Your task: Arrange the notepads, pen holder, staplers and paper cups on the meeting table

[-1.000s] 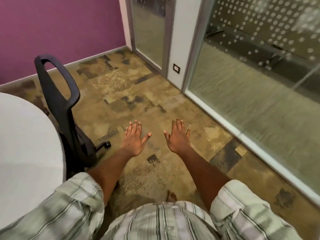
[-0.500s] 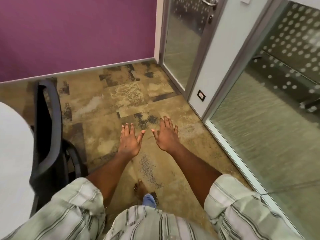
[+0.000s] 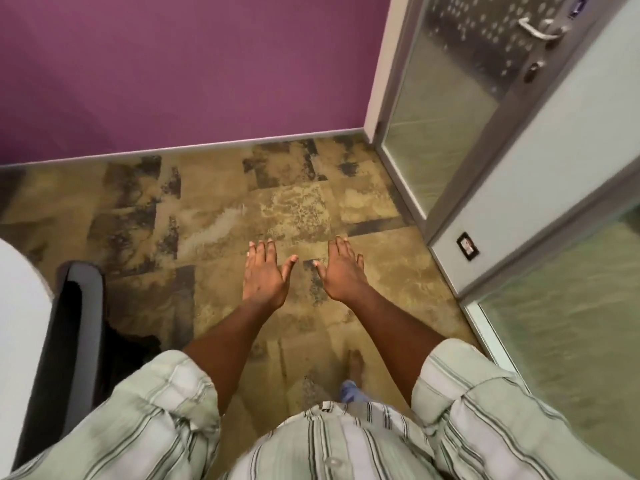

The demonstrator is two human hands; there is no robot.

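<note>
Head view, looking down at both arms. The left hand [image 3: 265, 278] and right hand [image 3: 343, 273] are held out side by side, palms down, above the patterned carpet [image 3: 294, 209]. The fingers [image 3: 261, 251] of both hands are straight and slightly spread. The thumbs point toward each other with a gap between them, and both hands are released, grasping nothing.

Only a white rounded edge of the meeting table [image 3: 20, 323] shows, at the left margin. It lies well apart from the fingers, to the left of the left hand and nearer the person.

A black office chair [image 3: 74, 341] stands just beside that edge, between the table and the left forearm. A purple wall [image 3: 190, 71] runs across the top. At upper right is a glass door [image 3: 446, 126] with a metal lever handle [image 3: 538, 29]. A small wall plate [image 3: 468, 246] sits low on the pale panel beside the door. Both upper arms wear striped short sleeves [image 3: 156, 420], and a bare foot [image 3: 355, 367] rests on the carpet.
</note>
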